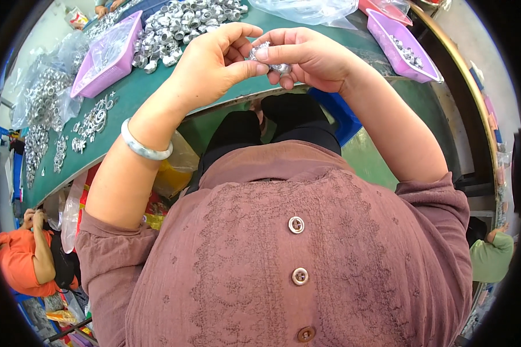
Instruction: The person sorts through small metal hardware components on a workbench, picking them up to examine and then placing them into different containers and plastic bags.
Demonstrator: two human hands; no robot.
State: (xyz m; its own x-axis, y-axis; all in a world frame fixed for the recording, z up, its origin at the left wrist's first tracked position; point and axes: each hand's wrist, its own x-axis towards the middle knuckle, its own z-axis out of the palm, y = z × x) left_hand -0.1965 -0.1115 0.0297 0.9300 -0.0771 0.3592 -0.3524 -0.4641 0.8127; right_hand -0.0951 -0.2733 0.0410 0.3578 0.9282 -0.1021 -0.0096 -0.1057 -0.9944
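A small shiny silver metal part (282,67) is held between my two hands above the near edge of the green table. My left hand (217,61) pinches at its left side with thumb and fingers. On the other side my right hand (312,55) grips it, the thumb lying across the top. The fingers hide much of the part, so its exact shape cannot be told. Just beyond my left hand, a heap of silver ring-like metal parts (182,26) covers the table.
A purple basket (82,88) with clear plastic in it stands left; another purple basket (382,29) with some metal parts stands right. Bagged and loose metal pieces (95,118) lie on the left. A clear plastic bag (307,8) lies at the back. Co-workers sit at both sides.
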